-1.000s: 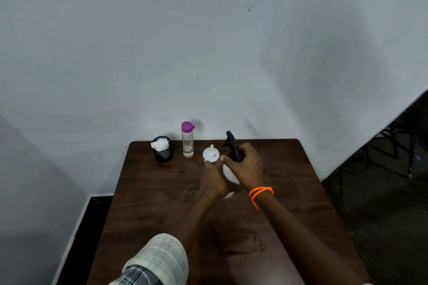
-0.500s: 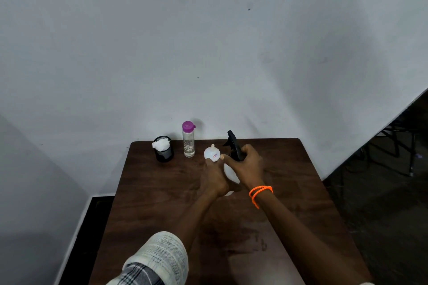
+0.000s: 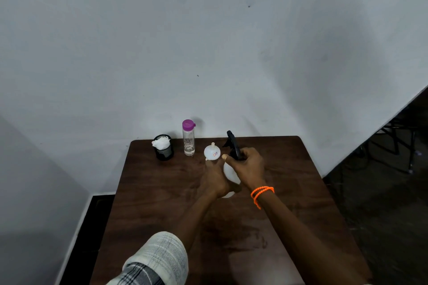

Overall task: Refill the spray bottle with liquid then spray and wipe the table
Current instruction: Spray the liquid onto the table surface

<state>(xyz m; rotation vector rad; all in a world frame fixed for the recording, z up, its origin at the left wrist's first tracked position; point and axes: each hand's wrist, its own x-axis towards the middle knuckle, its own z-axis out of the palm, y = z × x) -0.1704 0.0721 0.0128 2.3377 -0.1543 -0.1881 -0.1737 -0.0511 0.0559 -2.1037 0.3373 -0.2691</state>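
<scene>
A white spray bottle (image 3: 229, 172) stands near the middle of the dark wooden table (image 3: 157, 194). My left hand (image 3: 215, 180) wraps its body from the left. My right hand (image 3: 249, 166) grips its black trigger head (image 3: 233, 144) at the neck. A white funnel (image 3: 212, 151) lies upside down just behind my left hand. Farther back stands a clear bottle with a purple cap (image 3: 188, 137), holding some clear liquid. A black mesh cup with a white cloth (image 3: 163, 147) stands at the back left.
The table is pushed against a grey wall (image 3: 208, 53). Its left edge drops to a dark floor strip (image 3: 92, 215). Dark floor and metal chair legs (image 3: 398, 141) lie to the right. The near half of the table holds only my arms.
My right hand has turned slightly on the trigger head, and the black nozzle has tilted a little. The bottle's body and my left hand stay in place.
</scene>
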